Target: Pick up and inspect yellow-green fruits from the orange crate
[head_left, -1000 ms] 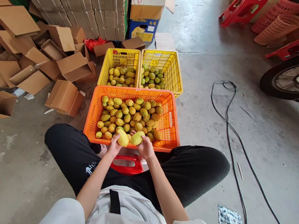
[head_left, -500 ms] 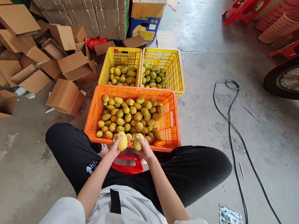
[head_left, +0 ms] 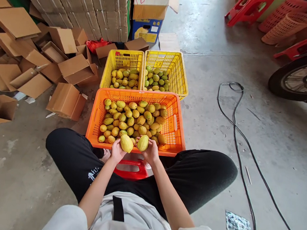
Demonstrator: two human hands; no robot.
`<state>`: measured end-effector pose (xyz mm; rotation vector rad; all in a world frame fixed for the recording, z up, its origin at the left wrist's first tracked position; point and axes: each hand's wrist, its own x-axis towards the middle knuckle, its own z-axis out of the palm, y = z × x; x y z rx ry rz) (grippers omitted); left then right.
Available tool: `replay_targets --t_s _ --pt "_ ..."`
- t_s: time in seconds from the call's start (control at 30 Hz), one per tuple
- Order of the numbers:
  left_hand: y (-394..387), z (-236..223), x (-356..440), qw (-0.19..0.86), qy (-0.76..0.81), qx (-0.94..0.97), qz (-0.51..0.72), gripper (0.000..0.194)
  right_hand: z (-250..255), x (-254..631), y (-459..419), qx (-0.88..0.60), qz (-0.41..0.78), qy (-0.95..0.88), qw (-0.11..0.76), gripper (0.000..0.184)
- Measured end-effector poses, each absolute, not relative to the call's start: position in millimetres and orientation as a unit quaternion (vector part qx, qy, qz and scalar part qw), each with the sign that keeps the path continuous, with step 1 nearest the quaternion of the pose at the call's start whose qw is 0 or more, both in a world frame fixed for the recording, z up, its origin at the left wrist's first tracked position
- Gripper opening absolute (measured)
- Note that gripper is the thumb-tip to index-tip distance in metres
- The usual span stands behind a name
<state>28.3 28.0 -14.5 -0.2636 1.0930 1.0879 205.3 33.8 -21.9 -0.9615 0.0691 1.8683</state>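
A plump yellow oval fruit (head_left: 126, 143) rests in my left hand (head_left: 116, 152), its thumb now off the top of the skin. My right hand (head_left: 151, 152) holds a second, slightly greener oval fruit (head_left: 142, 143) from the right side and below. Both hands are side by side over the near rim of an orange plastic crate (head_left: 177, 128), with a small gap between the fruits. Inside that crate lie many similar yellow and green fruits (head_left: 130, 121). Right behind it stand two yellow crates, one on the left (head_left: 107, 68) and one on the right (head_left: 181, 72), each part filled with fruit.
A red plastic stool (head_left: 131, 169) is between my legs. Loose cardboard boxes (head_left: 66, 102) litter the floor at left, before a tall carton stack (head_left: 92, 13). At right lie a black cable (head_left: 235, 125) and a motorbike wheel (head_left: 293, 77); pink baskets (head_left: 288, 28) stand farther back.
Both hands have loosened and rolled outward beneath the fruits, thumbs moving off their tops, so more of each fruit shows. The crates and fruit in them have not moved.
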Motion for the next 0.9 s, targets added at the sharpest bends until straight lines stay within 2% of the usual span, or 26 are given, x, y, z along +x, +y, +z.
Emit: replay_targets --t_s 0.17,0.43,0.63,0.8,0.9 --pt "27.0 -10.2 25.7 0.713 0.459 -0.125 0.516 0.029 -20.1 202.8 34.6 -0.381 0.774 0.035 0.504 0.026" --pt "24.1 -10.6 25.4 0.72 0.468 -0.063 0.509 0.041 -19.6 198.1 31.9 -0.429 0.744 0.009 0.512 0.032" --pt "27.1 -11.7 28.9 0.685 0.526 -0.036 0.504 0.032 -27.0 200.2 33.9 -0.472 0.719 0.008 0.51 0.041" --pt "27.7 -11.6 31.7 0.656 0.562 -0.018 0.503 0.037 -30.5 196.5 31.7 -0.493 0.713 -0.004 0.498 0.044" --pt "27.8 -10.5 31.1 0.664 0.559 -0.03 0.496 0.034 -31.3 196.5 31.4 -0.511 0.703 -0.022 0.494 0.045"
